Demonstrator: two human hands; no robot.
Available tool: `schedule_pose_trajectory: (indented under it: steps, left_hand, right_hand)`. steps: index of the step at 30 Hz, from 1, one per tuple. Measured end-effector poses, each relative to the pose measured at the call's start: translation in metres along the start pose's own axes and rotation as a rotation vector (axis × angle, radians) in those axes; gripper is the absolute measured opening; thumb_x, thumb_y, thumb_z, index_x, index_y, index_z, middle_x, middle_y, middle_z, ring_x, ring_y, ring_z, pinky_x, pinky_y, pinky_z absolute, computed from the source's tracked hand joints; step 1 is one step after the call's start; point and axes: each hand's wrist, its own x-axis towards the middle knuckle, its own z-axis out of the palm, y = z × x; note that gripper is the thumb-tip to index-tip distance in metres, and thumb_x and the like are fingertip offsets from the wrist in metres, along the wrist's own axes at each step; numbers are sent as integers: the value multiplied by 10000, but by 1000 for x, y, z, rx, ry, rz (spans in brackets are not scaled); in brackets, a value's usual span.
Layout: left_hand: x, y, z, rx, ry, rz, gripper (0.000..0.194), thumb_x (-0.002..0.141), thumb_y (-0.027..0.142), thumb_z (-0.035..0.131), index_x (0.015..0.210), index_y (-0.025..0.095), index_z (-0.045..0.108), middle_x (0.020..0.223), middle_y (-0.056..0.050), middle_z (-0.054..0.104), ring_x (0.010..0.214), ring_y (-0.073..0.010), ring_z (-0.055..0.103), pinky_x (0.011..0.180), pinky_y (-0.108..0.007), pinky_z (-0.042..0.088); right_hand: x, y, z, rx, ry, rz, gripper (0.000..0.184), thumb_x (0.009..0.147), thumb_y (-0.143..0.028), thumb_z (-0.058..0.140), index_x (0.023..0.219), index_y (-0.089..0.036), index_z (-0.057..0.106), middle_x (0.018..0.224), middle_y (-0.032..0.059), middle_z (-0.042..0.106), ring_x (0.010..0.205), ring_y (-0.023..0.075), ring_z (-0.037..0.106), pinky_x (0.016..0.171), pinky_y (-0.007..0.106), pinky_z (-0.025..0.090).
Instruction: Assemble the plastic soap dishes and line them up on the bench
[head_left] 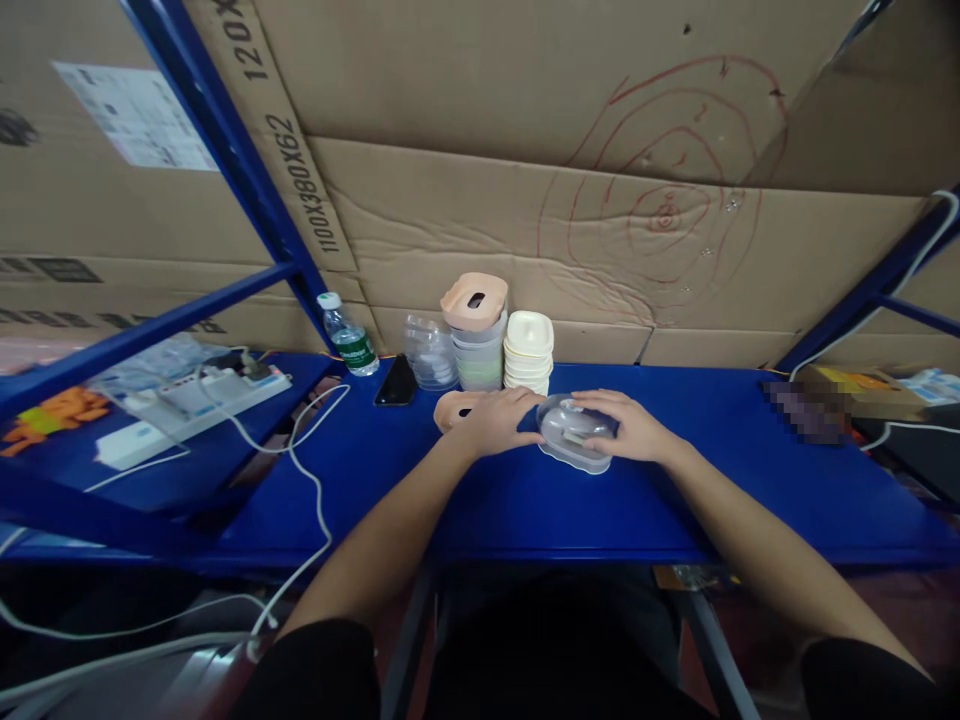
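A clear domed plastic container [570,432] with a pale rim rests on the blue tabletop in front of me. My right hand [626,425] grips its right side, fingers over the top and thumb lower on the near side. My left hand [502,418] is to the left of it, fingers stretched out and thumb pointing at the container's edge; whether the thumb touches it I cannot tell. Partly hidden behind my left hand lies a peach-coloured plastic piece [448,411] with a dark oval slot.
Behind my hands stand stacked grey tubs [480,360] topped by a peach piece [474,300], cream tubs [529,345] and clear plastic covers [430,355]. Farther left are a phone [396,381], a water bottle [349,338], a white cable [311,480] and a power strip [195,415]. Cardboard [465,190] lines the back.
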Motion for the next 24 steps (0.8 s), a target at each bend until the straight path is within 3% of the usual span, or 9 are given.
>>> schedule_pose_trajectory:
  steps: [3,6,10,14,16,19,22,24]
  left_hand:
    - [-1,2,-4,37,83,-53,577,1014,526,524,1484,196,476,1453,-129,607,1332,-279,577,1109,-419,438]
    - [-3,5,-9,75,196,-81,484,1064,450,431,1466,191,509,1433,-122,628,1331,-274,581,1109,-419,437]
    - [-3,5,-9,117,311,-65,550,1079,422,384,1551,140,402,1366,-151,665,1274,-273,626,1074,-416,484]
    - [-4,6,-11,217,384,157,579,1030,540,482,1481,178,500,1542,-191,500,1365,-307,558,1072,-441,511]
    - [-5,9,-13,277,369,229,558,990,589,539,1378,191,593,1597,-193,423,1383,-327,537,1056,-456,527]
    - [-4,10,-13,321,340,245,388,992,502,583,1196,188,682,1590,-184,430,1327,-323,581,1015,-463,554]
    - [-1,2,-6,240,407,238,277,986,443,612,1029,187,708,1552,-168,469,1236,-283,634,979,-449,571]
    - [-1,-9,-3,140,509,173,292,947,485,662,974,197,702,1519,-151,496,1234,-271,628,986,-446,565]
  right_hand:
    - [13,-3,7,70,244,2,580,823,-697,707,1228,-282,719,1260,66,756,1172,330,709,1011,537,556]
    - [18,-7,20,232,434,66,578,892,-758,572,1129,-250,712,974,70,806,855,290,783,785,457,627]
    - [27,-19,31,522,526,166,586,909,-775,527,1105,-238,659,850,52,784,563,209,724,548,356,600]
    - [35,-26,30,717,609,290,541,924,-747,534,1087,-239,626,725,10,743,383,139,595,366,263,471]
    - [36,-24,30,771,629,354,538,926,-748,525,1073,-239,620,673,-5,722,344,128,544,328,251,424]
    - [31,-17,32,831,596,427,549,935,-752,497,1090,-238,615,646,-9,706,317,132,502,308,265,392]
    - [23,-9,31,793,567,374,572,938,-745,496,1176,-239,620,714,10,723,409,167,595,407,310,488]
    - [20,-3,28,720,612,291,558,942,-719,523,1219,-243,616,808,30,747,580,202,693,596,366,586]
